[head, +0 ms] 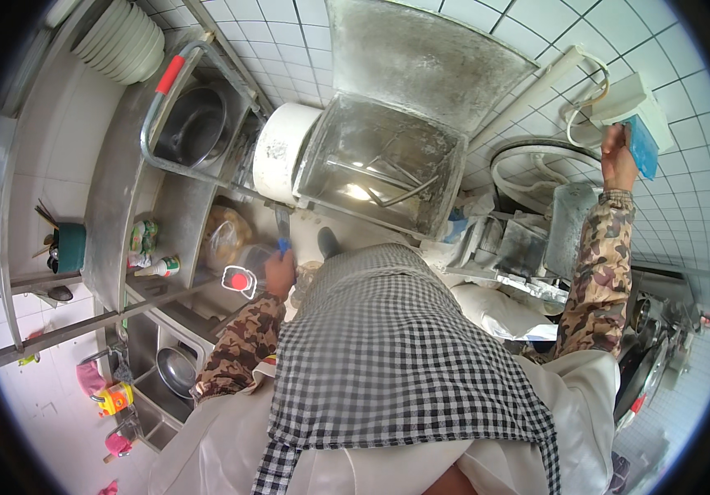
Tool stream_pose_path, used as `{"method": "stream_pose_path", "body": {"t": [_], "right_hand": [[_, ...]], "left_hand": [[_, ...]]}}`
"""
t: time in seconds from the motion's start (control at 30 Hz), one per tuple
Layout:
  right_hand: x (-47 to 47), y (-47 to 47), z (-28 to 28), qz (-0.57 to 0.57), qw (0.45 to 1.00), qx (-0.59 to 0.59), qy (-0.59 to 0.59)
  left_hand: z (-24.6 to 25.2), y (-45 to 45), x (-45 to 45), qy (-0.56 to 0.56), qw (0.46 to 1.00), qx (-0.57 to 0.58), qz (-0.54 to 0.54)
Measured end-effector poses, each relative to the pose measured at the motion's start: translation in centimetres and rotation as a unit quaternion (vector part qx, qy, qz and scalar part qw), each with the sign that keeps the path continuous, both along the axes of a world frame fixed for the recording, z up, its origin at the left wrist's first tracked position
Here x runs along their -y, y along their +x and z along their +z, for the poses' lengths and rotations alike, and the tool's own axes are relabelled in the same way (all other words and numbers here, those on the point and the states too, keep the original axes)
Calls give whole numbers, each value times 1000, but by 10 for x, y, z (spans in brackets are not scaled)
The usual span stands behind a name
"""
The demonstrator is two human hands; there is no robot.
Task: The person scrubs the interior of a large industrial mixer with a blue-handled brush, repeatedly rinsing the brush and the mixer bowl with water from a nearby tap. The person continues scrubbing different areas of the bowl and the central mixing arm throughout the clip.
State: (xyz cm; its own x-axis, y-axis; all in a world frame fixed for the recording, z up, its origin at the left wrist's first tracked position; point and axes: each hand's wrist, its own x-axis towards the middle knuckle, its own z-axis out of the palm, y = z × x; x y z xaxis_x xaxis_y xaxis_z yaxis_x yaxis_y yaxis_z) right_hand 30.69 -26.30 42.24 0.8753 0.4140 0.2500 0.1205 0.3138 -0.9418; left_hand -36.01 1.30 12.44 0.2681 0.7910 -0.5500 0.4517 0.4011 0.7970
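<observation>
My left hand (279,276), low at the left, grips the blue handle of a scraper (283,226) with a flat metal blade. The blade points toward the foot of a dough mixer (386,167). Its metal lid (423,55) stands raised, and bent metal bars (386,179) show inside the bowl. High at the right, my right hand (618,162) has its fingers on the edge of a blue plastic piece (642,148). That piece lies against a white box (630,105) on the tiled wall; how it is attached cannot be told.
A tubular metal handle (144,133) with a red grip crosses the left side beside a steel pot (191,127). Stacked white bowls (121,43) stand on a shelf. A plastic jug (256,260) with a red cap is by my left hand. White sacks (491,309) lie at right.
</observation>
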Motion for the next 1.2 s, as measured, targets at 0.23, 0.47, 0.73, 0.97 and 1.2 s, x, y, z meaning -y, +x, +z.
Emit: {"method": "stream_pose_path", "body": {"t": [0.23, 0.47, 0.73, 0.97, 1.2], "right_hand": [[-4, -1, -3, -141, 979, -134, -61], [-29, -70, -69, -132, 976, -165, -59], [-143, -307, -203, 346, 821, -170, -421], [-209, -379, -284, 316, 888, -238, -233], [-185, -350, -312, 212, 789, -414, -402]], "left_hand": [[-1, -1, -2, -25, 1000, -6, -13], [18, 23, -4, -16, 997, 77, 25], [72, 118, 5, 248, 940, -48, -230], [75, 181, 8, 287, 894, -23, -344], [56, 149, -66, 344, 839, -37, -420]]}}
